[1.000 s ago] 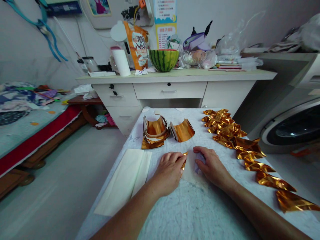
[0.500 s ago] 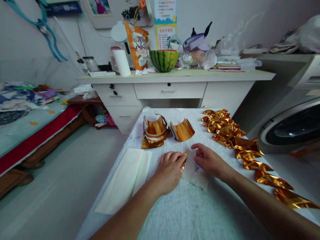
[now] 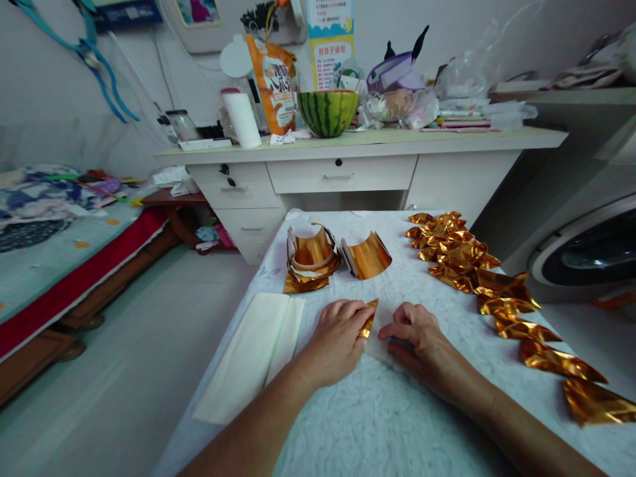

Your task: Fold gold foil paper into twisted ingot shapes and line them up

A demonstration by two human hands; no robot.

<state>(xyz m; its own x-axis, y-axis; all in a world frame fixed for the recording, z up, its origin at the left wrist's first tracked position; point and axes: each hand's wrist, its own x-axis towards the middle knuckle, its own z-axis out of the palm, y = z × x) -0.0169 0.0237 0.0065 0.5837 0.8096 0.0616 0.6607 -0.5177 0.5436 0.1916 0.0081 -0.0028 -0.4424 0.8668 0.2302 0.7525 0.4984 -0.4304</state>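
Observation:
My left hand is closed over a small folded piece of gold foil, whose pointed end sticks out to the right of the fingers. Just right of it is my right hand, its fingers bent and partly apart at the edge of a thin translucent sheet; whether they pinch the sheet cannot be made out. A stack of white paper lies left of my left hand. Curled gold foil sheets and a rolled gold foil bundle rest beyond my hands.
Twisted gold foil pieces run down the right side of the cloth-covered table. Behind it stands a white desk with a watermelon half and an orange pouch. A bed is at left, a washing machine at right.
My right hand has drawn its fingers in and turned down toward the translucent sheet. The left hand stays on the folded foil. The view has shifted slightly.

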